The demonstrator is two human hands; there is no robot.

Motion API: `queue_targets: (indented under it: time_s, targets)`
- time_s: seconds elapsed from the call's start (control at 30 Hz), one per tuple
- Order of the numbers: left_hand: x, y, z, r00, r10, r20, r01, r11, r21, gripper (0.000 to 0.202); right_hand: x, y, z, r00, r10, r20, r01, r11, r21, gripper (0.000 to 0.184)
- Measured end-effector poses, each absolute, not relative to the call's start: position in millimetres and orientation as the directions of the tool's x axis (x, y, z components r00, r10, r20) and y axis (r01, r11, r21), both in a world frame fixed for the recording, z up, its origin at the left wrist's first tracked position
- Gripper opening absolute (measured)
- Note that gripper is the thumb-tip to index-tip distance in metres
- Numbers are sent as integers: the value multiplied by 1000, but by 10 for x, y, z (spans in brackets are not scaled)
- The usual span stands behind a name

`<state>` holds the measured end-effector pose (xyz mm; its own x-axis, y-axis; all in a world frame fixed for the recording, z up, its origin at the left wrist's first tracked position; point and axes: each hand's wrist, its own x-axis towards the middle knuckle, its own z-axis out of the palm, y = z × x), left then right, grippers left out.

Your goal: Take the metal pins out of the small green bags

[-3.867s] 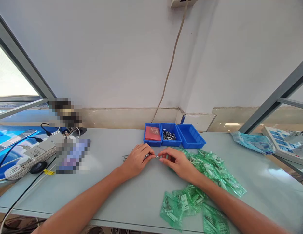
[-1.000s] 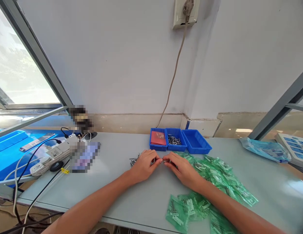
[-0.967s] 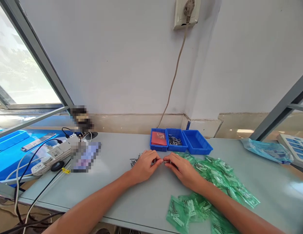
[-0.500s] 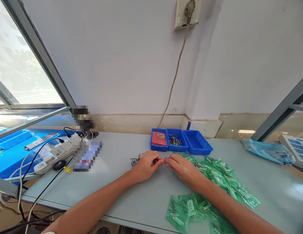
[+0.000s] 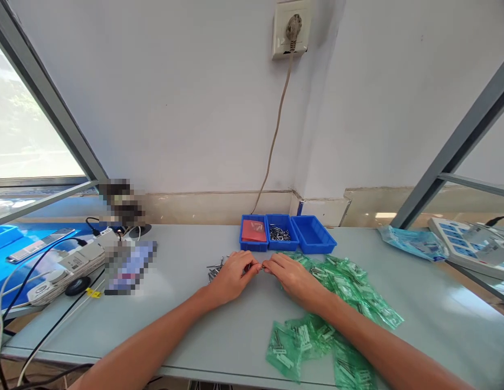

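My left hand and my right hand meet fingertip to fingertip above the grey table. Both are closed in a pinch. A small dark, metallic bit shows between the fingertips, too small to name. Beside and partly behind my left hand lies a loose pile of metal screws. Green plastic packets with screws and pale plugs inside spread around and past my right forearm. Nearer the front edge, more green packets lie by that forearm.
Behind the hands stand three blue bins: one with red packets, one with small metal parts, one bare inside. Leftward are a power strip, cables and a blurred flat object. A blue plastic bag lies right.
The camera view has turned slightly right, so everything sits further left in the picture. My hands keep the same pinch, fingertips together.
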<state>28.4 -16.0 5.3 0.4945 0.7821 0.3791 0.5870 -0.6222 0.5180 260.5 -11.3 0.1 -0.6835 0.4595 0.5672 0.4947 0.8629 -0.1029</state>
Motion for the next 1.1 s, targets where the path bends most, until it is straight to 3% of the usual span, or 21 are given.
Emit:
queue_targets:
  time_s: [0.4, 0.63, 0.73, 0.97, 1.1]
  targets:
    - [273, -150, 56, 549, 714, 435, 572, -700, 427, 37, 2585, -107, -2, -675, 474, 565, 506, 855, -113, 26]
    - [286, -141, 31, 529, 743, 411, 558, -669, 491, 39, 2596, -135, 53, -751, 398, 528, 504, 861, 69, 25]
    - [291, -141, 23, 535, 748, 392, 561, -662, 497, 39, 2599, -142, 76, -751, 386, 536, 508, 856, 95, 27]
    - [292, -161, 37, 550, 754, 359, 579, -654, 487, 42, 2594, -101, 63, -743, 331, 582, 457, 886, 81, 33]
    - [296, -152, 46, 568, 725, 390, 585, -688, 429, 40, 2592, -78, 11, -682, 415, 602, 457, 885, -92, 27]
